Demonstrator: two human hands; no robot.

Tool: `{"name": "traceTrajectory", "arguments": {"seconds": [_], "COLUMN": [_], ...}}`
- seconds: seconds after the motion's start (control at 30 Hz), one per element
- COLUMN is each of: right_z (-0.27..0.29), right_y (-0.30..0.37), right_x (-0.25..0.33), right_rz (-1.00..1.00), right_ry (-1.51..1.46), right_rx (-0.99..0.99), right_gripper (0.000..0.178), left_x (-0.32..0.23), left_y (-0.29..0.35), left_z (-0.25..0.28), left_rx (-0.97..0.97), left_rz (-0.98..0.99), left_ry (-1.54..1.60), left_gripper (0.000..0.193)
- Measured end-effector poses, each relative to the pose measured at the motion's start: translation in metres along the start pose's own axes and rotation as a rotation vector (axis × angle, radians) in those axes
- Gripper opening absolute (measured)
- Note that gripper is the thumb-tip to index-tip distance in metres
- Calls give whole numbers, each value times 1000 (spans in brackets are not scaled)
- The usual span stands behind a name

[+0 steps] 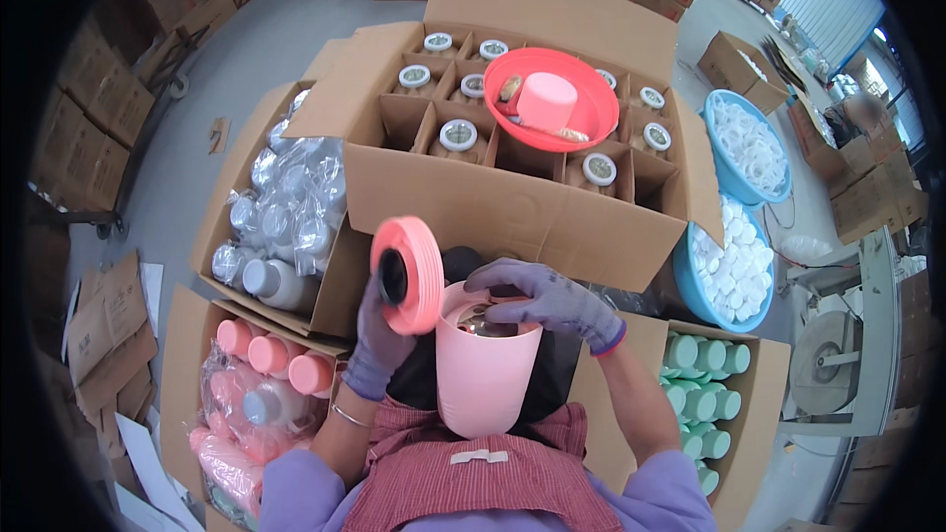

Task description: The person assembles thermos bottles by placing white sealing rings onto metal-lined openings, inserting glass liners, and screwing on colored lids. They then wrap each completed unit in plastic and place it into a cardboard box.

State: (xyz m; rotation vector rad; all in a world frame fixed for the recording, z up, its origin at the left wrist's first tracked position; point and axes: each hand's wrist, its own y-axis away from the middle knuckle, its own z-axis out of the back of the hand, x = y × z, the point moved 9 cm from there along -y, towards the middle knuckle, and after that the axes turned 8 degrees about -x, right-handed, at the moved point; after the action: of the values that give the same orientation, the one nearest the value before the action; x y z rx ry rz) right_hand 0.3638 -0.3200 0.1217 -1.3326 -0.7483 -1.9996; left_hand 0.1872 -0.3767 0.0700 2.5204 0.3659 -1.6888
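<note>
My left hand [379,335], in a purple-grey glove, is closed around a pink threaded flask collar [422,266] with a black centre, tilted up beside the flask. Upright against my lap stands a pale pink flask body [486,374] with its top open. Inside its mouth a shiny, mirror-like inner liner [485,322] shows in part. Over that mouth my gloved right hand [552,300] reaches in from the right, its bent fingers at the rim and on the liner. The fingertips are partly hidden inside.
Ahead is a divided carton [512,207] of white-ringed vessels, with a red basin [601,89] on top. Cartons of bagged silvery bottles [276,222] and pink parts [266,355] flank my left; green bottles [702,404] and blue tubs [744,320] of white parts, my right.
</note>
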Motion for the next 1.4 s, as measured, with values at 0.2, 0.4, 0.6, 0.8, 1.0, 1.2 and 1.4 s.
{"name": "traceTrajectory", "arguments": {"seconds": [0.2, 0.4, 0.6, 0.8, 1.0, 1.2, 1.4], "right_z": [-8, 49, 15, -10, 4, -2, 27], "right_y": [-6, 43, 34, 0, 48, 127, 153], "right_x": [6, -41, -44, -67, 16, 93, 50], "right_rz": [-2, 17, -4, 98, 362, 461, -49], "right_ry": [471, -375, -598, -739, 118, 427, 491], "right_rx": [-54, -922, -676, -265, -422, -293, -454], "right_gripper": [32, 24, 42, 43, 44, 55, 55], "left_x": [2, -40, -39, -61, -17, 59, 6], "left_y": [-34, -19, -18, 33, -8, 7, 52], "left_z": [33, -76, -91, -108, -57, -100, -113], "left_rx": [-281, 573, 679, 601, 371, 563, 732], "left_rz": [150, -125, -324, -542, -99, 353, 81], "left_ry": [72, -448, -507, -1078, -404, 49, -548], "left_gripper": [40, 49, 38, 41, 41, 42, 34]}}
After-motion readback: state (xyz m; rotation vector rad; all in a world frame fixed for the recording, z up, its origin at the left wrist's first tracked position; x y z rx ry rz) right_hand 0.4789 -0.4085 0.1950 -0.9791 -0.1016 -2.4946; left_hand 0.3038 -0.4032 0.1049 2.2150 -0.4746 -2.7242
